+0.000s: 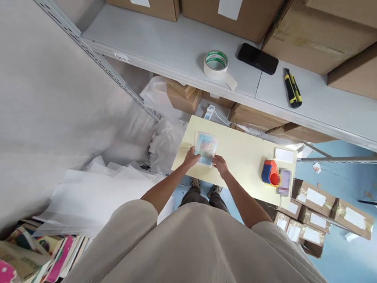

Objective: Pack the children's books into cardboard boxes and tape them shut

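A book (207,148) with a blurred blue picture cover is held at the left part of the pale yellow table (240,157). My left hand (192,157) grips its lower left edge, the thumb lying over the cover. At the lower right edge, my right hand (220,164) has its fingers closed against the book. A pale edge shows along the book's left side; whether that is a second layer I cannot tell.
A red and blue tape dispenser (269,171) and a white box (283,155) stand at the table's right end. The shelf above bears a tape roll (216,64), a black phone (258,58), a utility knife (292,88) and cardboard boxes (233,9). White sheets (101,195) lie left.
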{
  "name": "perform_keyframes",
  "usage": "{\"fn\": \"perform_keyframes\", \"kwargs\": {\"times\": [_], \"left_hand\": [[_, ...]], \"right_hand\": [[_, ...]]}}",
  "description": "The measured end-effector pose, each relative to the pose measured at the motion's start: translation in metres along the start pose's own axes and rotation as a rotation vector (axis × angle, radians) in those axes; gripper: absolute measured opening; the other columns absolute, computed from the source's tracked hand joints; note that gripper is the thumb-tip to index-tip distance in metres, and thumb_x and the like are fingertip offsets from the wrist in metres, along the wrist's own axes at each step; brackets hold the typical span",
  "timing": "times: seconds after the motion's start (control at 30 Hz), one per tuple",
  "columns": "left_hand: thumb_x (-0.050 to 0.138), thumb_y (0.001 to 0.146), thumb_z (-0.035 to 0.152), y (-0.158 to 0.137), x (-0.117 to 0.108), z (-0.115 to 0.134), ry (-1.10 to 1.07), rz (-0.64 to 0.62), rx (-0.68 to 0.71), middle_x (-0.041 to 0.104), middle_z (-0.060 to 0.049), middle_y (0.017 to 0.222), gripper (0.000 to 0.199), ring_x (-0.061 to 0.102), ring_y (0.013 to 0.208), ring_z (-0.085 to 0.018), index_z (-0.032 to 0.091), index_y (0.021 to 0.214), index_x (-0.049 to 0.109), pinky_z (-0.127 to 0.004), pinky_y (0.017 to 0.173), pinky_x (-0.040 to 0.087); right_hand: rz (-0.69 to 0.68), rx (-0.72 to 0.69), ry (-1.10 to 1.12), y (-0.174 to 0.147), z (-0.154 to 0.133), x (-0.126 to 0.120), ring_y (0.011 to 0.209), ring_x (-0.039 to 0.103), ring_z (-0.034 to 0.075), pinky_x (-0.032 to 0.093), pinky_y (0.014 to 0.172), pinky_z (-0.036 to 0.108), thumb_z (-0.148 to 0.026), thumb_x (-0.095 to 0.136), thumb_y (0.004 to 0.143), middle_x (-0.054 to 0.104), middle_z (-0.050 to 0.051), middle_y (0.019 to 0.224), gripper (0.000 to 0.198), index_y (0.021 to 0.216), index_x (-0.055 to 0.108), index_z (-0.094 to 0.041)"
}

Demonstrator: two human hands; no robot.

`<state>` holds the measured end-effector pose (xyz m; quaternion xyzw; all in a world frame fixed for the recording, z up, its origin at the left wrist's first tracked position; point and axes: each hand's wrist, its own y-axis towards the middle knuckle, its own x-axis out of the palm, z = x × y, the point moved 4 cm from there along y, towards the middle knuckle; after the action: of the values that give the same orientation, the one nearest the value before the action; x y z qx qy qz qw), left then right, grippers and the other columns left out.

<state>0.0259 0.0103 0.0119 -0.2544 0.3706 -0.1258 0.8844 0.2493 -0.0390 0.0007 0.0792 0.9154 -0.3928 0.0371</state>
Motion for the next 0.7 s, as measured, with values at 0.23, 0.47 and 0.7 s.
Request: {"fn": "perform_keyframes", "kwargs": {"times": [0.23, 0.47, 0.7], "left_hand": [[0.074, 0.096, 0.033, 0.023, -0.023, -0.002, -0.211, -0.008, -0.133, 0.054, -0.017, 0.18, 0.088, 0.057, 0.162, -0.037, 0.024, 0.177, 0.043, -0.042, 0.124, 0.054], [0.073, 0.094, 0.028, 0.057, -0.047, -0.004, -0.265, 0.058, -0.127, 0.062, -0.011, 0.173, 0.083, 0.063, 0.157, -0.032, 0.027, 0.174, 0.049, -0.041, 0.125, 0.054], [0.072, 0.095, 0.03, 0.069, -0.063, -0.004, -0.182, 0.056, -0.126, 0.065, -0.013, 0.17, 0.079, 0.064, 0.155, -0.034, 0.024, 0.171, 0.053, -0.041, 0.125, 0.052]], "right_hand": [[-0.047, -0.032, 0.107, 0.02, -0.017, 0.025, 0.124, 0.075, 0.035, 0.061, 0.103, 0.048, -0.049, 0.086, 0.067, 0.081, 0.012, 0.133, 0.05, 0.112, 0.079, -0.028], [-0.119, -0.083, 0.151, 0.042, -0.036, 0.047, 0.126, 0.074, 0.034, 0.06, 0.106, 0.049, -0.048, 0.088, 0.07, 0.082, 0.009, 0.13, 0.047, 0.113, 0.082, -0.03], [-0.087, -0.064, 0.099, 0.053, -0.052, 0.064, 0.128, 0.073, 0.034, 0.06, 0.106, 0.047, -0.049, 0.091, 0.067, 0.082, 0.01, 0.135, 0.056, 0.119, 0.084, -0.03]]}}
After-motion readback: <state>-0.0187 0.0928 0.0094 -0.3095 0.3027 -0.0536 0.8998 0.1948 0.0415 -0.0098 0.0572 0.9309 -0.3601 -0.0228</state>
